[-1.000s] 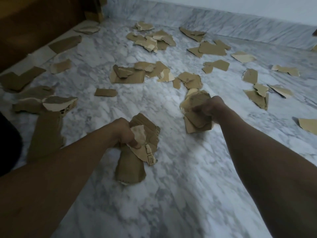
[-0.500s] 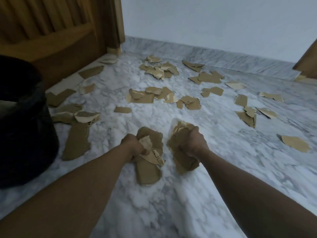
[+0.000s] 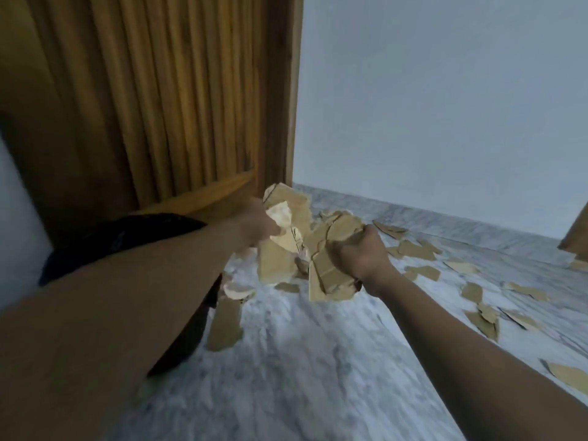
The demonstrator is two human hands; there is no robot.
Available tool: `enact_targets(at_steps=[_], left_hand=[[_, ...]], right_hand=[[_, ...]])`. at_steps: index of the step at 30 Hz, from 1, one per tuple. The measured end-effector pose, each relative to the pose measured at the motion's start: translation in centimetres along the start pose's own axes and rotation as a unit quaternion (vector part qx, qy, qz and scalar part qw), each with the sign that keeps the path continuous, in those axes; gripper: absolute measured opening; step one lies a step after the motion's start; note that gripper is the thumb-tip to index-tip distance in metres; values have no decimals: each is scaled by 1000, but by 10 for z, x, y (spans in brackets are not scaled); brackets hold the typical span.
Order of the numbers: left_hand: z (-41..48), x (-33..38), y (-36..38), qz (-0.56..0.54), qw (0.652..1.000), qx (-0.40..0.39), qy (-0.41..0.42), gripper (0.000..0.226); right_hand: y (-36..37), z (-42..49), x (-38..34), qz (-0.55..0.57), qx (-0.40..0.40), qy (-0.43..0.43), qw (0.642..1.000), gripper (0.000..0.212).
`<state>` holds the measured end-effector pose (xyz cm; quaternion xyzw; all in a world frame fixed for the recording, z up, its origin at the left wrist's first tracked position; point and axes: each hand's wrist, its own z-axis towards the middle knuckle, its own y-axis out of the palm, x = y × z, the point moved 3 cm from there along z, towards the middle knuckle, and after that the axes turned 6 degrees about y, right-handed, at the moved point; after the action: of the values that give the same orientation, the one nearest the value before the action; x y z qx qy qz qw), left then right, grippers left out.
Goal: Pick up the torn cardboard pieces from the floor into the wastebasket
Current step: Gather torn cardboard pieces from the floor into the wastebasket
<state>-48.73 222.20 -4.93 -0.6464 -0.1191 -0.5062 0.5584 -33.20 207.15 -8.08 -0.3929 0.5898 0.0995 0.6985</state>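
My left hand [image 3: 256, 226] grips a bunch of torn brown cardboard pieces [image 3: 283, 237], held up off the floor. Close beside it, my right hand [image 3: 359, 253] grips a second bunch of cardboard pieces [image 3: 327, 275]. The two bunches almost touch. A black wastebasket [image 3: 127, 235] stands at the left, mostly hidden behind my left forearm; both hands are to the right of its rim. Several more torn pieces [image 3: 420, 251] lie scattered on the marble floor at the right, and one long piece [image 3: 224, 324] lies beside the basket.
A ribbed wooden door or cabinet [image 3: 159, 100] rises at the left behind the basket. A pale wall [image 3: 445, 106] with a marble skirting closes the back. A wooden edge [image 3: 577, 237] shows at the far right.
Both hands have lifted their cardboard bunches off the floor and moved left toward the wastebasket. My view has swung up and left, so the door fills the left side.
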Motion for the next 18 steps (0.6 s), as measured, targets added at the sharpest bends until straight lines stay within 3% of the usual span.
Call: enact_targets(at_steps=[4,7,10,12,15,18], left_hand=[[-8,-18,-93,-131,983,130,5,47],[-27,-69,-126,-230,948,214,-44,51],[-41,-124,-145,-263,930,231,-116,50],[-44,-149,-161,-271,918,255,-139,49],[-45,-169,-172,-253,920,259,-150,47],[-44,-177,-174,-244,923,248,-167,50]], right_hand=[[44,-14,-80,190,-71,42,978,35],[92,-30,-130,165,-136,9,977,33],[139,-45,-156,127,-184,-24,974,14],[173,-52,-154,123,-203,-31,971,16],[225,-52,-123,200,-221,35,954,44],[259,-55,-99,271,-285,148,907,27]])
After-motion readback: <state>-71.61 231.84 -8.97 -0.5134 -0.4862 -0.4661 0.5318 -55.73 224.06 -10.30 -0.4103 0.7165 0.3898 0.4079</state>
